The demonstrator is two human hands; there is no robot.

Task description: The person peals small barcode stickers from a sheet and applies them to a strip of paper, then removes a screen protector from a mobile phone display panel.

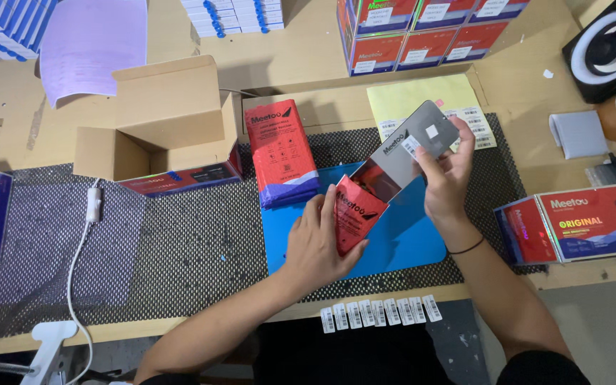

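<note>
Two hands at work over the blue mat: my left hand clasps a red sleeve; my right hand pinches a grey box, slanting up-right from its mouth.

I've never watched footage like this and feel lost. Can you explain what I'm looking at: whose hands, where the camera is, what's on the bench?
The single picture comes from a camera on a person's head, looking down at their own two bare hands. The left hand grips a small red packet. The right hand holds a flat grey piece whose lower end sits at the packet's open top. Under them lies a blue mat on dark mesh matting. Nearby are a stack of red packets, an open cardboard box, a yellow sheet and a row of small stickers along the bench edge.
</note>
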